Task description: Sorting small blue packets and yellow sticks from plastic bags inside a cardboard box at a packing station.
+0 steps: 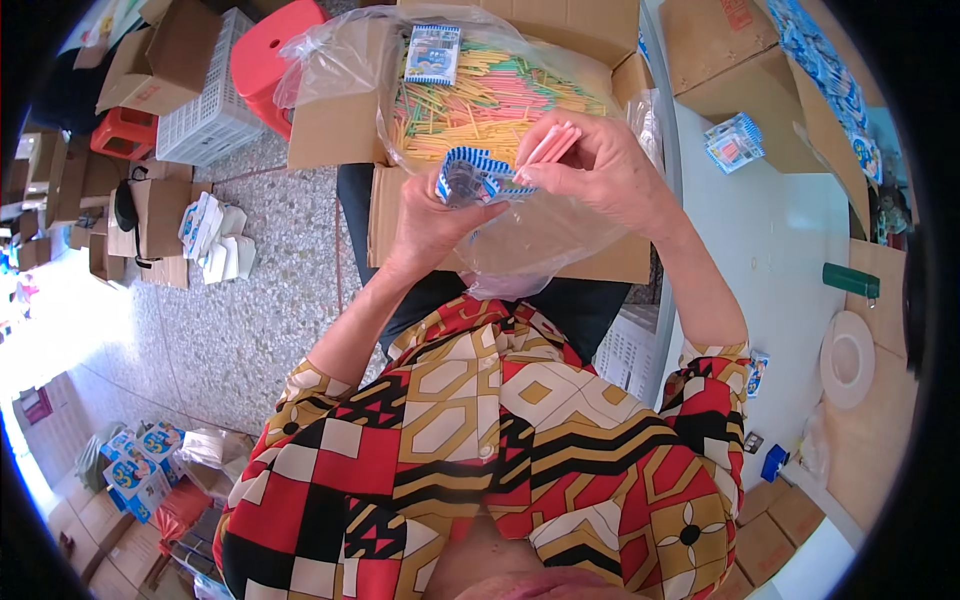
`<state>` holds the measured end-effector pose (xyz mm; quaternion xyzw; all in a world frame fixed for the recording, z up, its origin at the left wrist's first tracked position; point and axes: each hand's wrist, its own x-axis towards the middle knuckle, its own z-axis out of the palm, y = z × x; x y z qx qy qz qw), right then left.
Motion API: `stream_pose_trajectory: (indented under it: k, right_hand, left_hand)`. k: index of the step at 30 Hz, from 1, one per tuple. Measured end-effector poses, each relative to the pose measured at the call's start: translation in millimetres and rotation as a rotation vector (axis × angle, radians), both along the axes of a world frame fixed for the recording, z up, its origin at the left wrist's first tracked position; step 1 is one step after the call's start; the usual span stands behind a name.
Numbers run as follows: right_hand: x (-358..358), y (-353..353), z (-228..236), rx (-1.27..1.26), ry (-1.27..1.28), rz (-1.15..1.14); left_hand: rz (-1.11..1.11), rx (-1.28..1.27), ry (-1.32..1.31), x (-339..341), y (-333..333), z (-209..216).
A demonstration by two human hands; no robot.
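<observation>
In my left hand (428,226) is a small clear packet (462,180) with blue-and-white striped edges, its mouth open toward the right. The fingers of my right hand (618,178) are closed round a short bundle of pink sticks (553,146), held at the packet's right side, close to its mouth. Below and beyond both hands, a cardboard carton (340,125) lined with a clear plastic bag (540,235) holds a heap of thin yellow, pink and green sticks (490,90). A filled blue-and-white packet (432,55) lies on the heap's far left.
On the white table (740,290) at right lie a filled packet (734,143), a green object (850,280) and a round white lid-like piece (847,358). A carton of blue packets (835,75) stands behind. Left are a red stool (268,45) and a white crate (205,110).
</observation>
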<state>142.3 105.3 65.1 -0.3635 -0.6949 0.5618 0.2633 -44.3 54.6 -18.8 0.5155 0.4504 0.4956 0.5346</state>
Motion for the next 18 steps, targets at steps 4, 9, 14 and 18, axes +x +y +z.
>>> stream_pose_trajectory:
  k: [4, 9, 14, 18]
  right_hand:
    - [-4, -4, 2, 0.029, -0.071, 0.017]
    - [-11, -8, 6, 0.199, -0.170, 0.051]
    - [-9, -8, 7, 0.153, -0.103, 0.033]
    - [-4, -9, 8, -0.055, 0.144, -0.063]
  left_hand:
    - [-0.011, 0.026, 0.053, 0, 0, 1]
    - [0.029, 0.003, 0.069, -3, -1, 2]
    - [0.006, -0.027, 0.024, -6, 1, -3]
    - [-0.047, -0.079, -0.153, -9, 1, 1]
